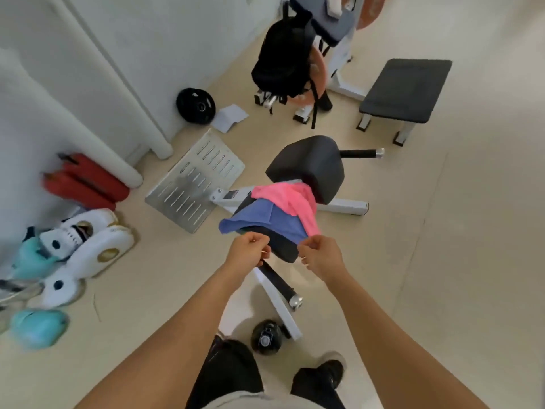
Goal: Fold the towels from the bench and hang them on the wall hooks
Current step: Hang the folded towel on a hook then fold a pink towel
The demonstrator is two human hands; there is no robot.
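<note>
A blue towel (259, 219) lies across the black padded bench seat (280, 246), and a pink towel (289, 199) lies partly over it, draped toward the backrest (309, 166). My left hand (250, 249) pinches the near left edge of the blue towel. At the near right corner, where blue and pink meet, my right hand (320, 255) pinches the cloth; it looks like the blue towel's corner. Both fists are closed on the fabric. No wall hooks are in view.
A perforated metal plate (194, 178) lies on the floor left of the bench. Boxing gloves and pads (73, 249) and red rolls (85, 181) sit by the left wall. A flat black bench (407, 90), a backpack (283, 54) and a kettlebell (267, 339) are around me.
</note>
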